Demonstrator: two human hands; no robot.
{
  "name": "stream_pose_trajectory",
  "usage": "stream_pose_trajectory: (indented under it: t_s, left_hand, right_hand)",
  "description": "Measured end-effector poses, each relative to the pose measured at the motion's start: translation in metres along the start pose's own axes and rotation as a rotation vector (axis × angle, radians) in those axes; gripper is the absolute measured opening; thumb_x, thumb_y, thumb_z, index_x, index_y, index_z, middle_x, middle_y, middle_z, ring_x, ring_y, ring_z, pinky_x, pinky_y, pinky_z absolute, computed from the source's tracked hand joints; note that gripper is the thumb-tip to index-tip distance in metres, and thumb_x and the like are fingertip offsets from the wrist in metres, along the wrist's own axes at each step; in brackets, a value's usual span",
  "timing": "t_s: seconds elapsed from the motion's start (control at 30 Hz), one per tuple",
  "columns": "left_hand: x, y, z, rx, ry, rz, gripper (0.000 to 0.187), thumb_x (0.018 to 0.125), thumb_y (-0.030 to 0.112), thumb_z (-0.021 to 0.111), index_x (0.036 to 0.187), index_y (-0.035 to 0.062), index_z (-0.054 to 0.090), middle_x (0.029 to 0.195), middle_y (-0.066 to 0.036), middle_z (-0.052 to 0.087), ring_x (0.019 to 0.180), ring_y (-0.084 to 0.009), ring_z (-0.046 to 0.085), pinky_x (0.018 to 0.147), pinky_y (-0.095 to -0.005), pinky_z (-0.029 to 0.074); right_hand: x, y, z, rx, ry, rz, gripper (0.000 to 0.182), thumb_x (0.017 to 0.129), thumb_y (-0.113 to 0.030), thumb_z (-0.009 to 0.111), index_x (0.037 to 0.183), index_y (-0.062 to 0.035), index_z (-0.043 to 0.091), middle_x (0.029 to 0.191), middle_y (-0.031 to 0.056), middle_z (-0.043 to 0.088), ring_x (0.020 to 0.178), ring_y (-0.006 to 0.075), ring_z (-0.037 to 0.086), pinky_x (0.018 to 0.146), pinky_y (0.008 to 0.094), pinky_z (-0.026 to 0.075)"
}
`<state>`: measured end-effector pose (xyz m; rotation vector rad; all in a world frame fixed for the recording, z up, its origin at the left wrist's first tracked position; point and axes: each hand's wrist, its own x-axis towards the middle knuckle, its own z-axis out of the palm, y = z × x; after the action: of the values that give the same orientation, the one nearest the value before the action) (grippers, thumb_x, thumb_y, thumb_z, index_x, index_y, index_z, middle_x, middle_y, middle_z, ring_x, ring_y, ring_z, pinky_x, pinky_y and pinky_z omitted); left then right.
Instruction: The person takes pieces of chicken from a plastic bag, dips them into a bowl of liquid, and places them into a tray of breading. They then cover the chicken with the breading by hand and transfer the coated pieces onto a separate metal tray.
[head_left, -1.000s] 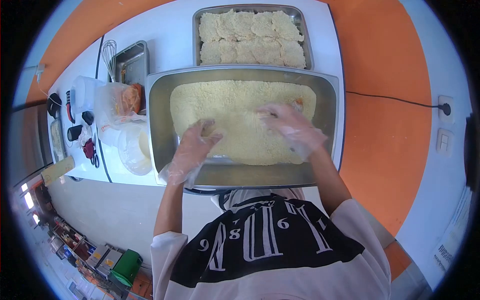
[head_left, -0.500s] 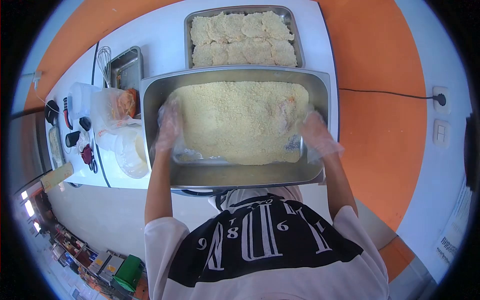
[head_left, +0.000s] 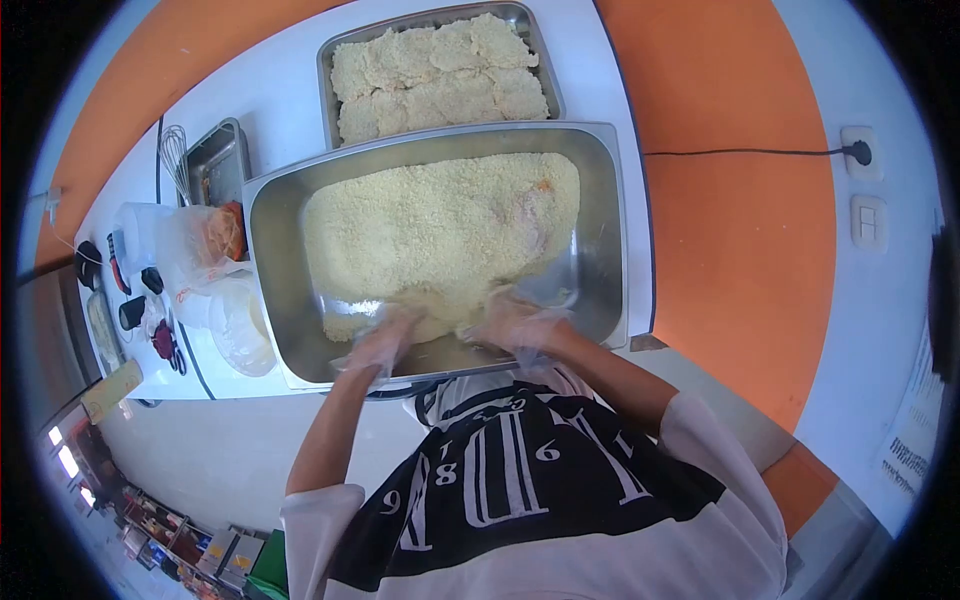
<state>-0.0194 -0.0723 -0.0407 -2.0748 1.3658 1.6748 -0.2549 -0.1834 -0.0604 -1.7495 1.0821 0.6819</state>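
A deep steel pan (head_left: 435,145) holds a wide bed of pale breadcrumbs (head_left: 420,210). A pinkish piece of food, perhaps meat, (head_left: 535,218) lies on the right side, partly coated in crumbs. My left hand (head_left: 388,336), in a clear plastic glove, is low in the pan at its near side, with its fingers stretched into the crumbs. To its right my right hand (head_left: 512,322), gloved likewise, reaches inward with fingers extended and partly covered by crumbs. Neither hand holds a distinct object.
Behind the pan, a steel tray (head_left: 327,95) carries rows of crumb-coated pieces (head_left: 440,75). On the left are a whisk (head_left: 175,160), a small metal tray (head_left: 220,160), a plastic bag (head_left: 200,240) and a whitish container (head_left: 242,325). A black cable (head_left: 740,151) runs to a wall socket.
Both hands have moved from the pan's left and right sides toward the near middle, closer together. Crumbs have shifted with them, baring some pan floor. The view has shifted slightly.
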Motion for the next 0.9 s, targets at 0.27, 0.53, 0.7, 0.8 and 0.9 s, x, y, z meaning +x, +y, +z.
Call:
stream_pose_trajectory:
  t_s: [0.27, 0.53, 0.7, 0.8, 0.9]
  left_hand:
    - [0.073, 0.038, 0.045, -0.310, -0.117, -0.007, 0.073, 0.112, 0.059, 0.029, 0.164, 0.0100, 0.044, 0.165, -0.022, 0.046, 0.155, -0.0374, 0.039, 0.128, -0.0451, 0.027]
    - [0.051, 0.102, 0.033, -1.091, -0.289, -0.024, 0.066, 0.113, 0.052, 0.045, 0.154, 0.0012, 0.053, 0.147, -0.015, 0.065, 0.134, -0.0306, 0.062, 0.115, -0.0453, 0.045]
    - [0.071, 0.158, 0.054, -1.624, -0.337, 0.163, 0.045, 0.113, 0.032, 0.053, 0.146, 0.0014, 0.055, 0.136, -0.014, 0.068, 0.114, -0.0240, 0.069, 0.104, -0.0422, 0.054]
    - [0.075, 0.167, 0.051, -1.672, -0.314, 0.014, 0.047, 0.112, 0.023, 0.055, 0.152, -0.0022, 0.046, 0.141, -0.019, 0.064, 0.123, -0.0297, 0.066, 0.114, -0.0444, 0.049]
    - [0.048, 0.157, 0.054, -1.576, -0.031, 0.064, 0.049, 0.110, 0.017, 0.056, 0.153, -0.0039, 0.043, 0.142, -0.022, 0.062, 0.131, -0.0346, 0.061, 0.120, -0.0453, 0.044]
  right_hand:
    - [0.014, -0.009, 0.003, 0.092, 0.051, -0.317, 0.064, 0.084, -0.054, 0.080, 0.113, 0.0029, 0.077, 0.110, 0.0311, 0.075, 0.104, 0.0393, 0.076, 0.092, 0.0474, 0.059]
    - [-0.017, 0.053, -0.086, 0.519, 0.172, -0.387, 0.042, 0.081, -0.032, 0.080, 0.111, -0.0027, 0.079, 0.099, 0.0231, 0.077, 0.089, 0.0367, 0.073, 0.089, 0.0441, 0.058]
    - [-0.019, 0.052, -0.136, 0.014, 0.384, -0.158, 0.041, 0.090, -0.021, 0.075, 0.124, 0.0004, 0.073, 0.117, 0.0215, 0.078, 0.109, 0.0311, 0.074, 0.100, 0.0399, 0.055]
    - [-0.015, 0.054, -0.143, 0.216, 0.628, -0.128, 0.048, 0.090, -0.019, 0.073, 0.134, 0.0014, 0.068, 0.122, 0.0242, 0.076, 0.115, 0.0370, 0.072, 0.103, 0.0432, 0.054]
    - [-0.026, 0.050, -0.155, 0.293, 0.684, -0.159, 0.055, 0.093, -0.017, 0.068, 0.143, 0.0050, 0.061, 0.125, 0.0278, 0.073, 0.120, 0.0417, 0.069, 0.105, 0.0445, 0.053]
